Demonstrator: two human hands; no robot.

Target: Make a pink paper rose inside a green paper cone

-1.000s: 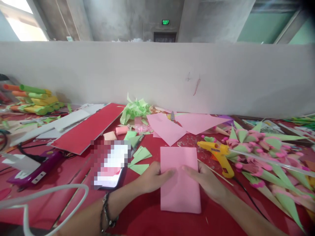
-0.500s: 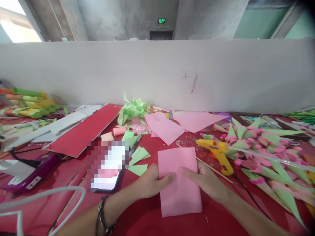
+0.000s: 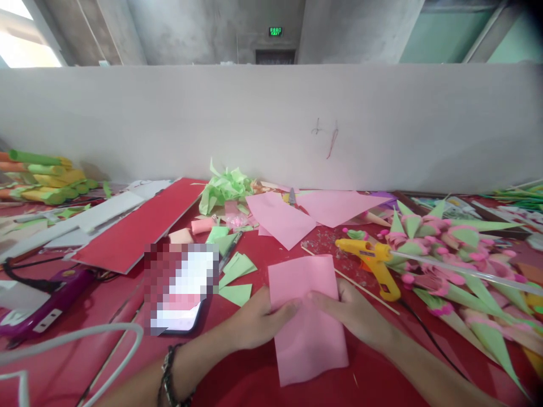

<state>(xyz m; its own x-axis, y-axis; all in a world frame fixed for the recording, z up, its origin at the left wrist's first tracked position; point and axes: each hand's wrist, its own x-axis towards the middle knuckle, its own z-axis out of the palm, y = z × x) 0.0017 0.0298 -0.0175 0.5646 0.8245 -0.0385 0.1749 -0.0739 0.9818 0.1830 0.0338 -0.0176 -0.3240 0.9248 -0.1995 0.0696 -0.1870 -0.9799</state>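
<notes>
A rectangular piece of pink paper (image 3: 307, 345) is held between both hands just above the red tabletop. My left hand (image 3: 265, 319) grips its left side, thumb flat on the front and fingers hidden behind. On the other side my right hand (image 3: 345, 308) pinches it in the same way, and the two thumb tips nearly meet at the middle. The paper bows a little between the thumbs. Nearest to the right hand lie a thin wooden stick (image 3: 369, 290) and a yellow hot glue gun (image 3: 371, 260) with a clear glue stick.
Left of the hands lies a phone (image 3: 186, 311), with green paper pieces (image 3: 237, 271) beside it. Paper flowers (image 3: 458, 254) crowd the right side. Larger pink sheets (image 3: 284, 217), scissors (image 3: 292, 196) and crumpled green paper (image 3: 227, 189) lie behind. A purple power strip (image 3: 55, 302) is far left.
The pink paper's lower edge has come slightly nearer to me and the sheet now bends more between the thumbs. Both hands keep their hold. The view has shifted slightly.
</notes>
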